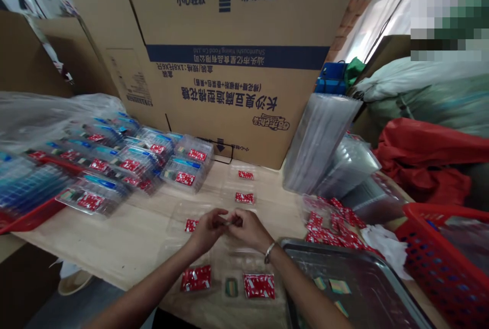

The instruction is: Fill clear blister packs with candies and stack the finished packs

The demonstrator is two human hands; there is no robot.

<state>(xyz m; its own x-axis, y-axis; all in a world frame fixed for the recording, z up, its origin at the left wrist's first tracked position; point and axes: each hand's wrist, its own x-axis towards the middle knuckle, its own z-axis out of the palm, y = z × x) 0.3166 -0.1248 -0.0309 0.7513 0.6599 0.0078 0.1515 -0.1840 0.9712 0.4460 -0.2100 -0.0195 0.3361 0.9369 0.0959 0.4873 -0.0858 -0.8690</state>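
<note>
My left hand (206,229) and my right hand (250,228) meet over the middle of the table, fingertips pinched together. Between them is a small greenish-grey piece, mostly hidden by the fingers. Below and around the hands lie clear plastic trays with red printed sachets, such as one sachet (260,286) beside a green-and-yellow striped piece (231,287) in the nearest tray. Another red sachet (195,278) lies left of it. Under my right forearm sits a metal tray (367,263) with a few striped pieces (339,286).
Filled clear packs (185,171) are stacked on the left, next to a red crate (38,219). A large cardboard box (229,79) stands behind. At right are stacked plastic trays (319,140), a pile of red sachets (332,227) and a red basket (439,247).
</note>
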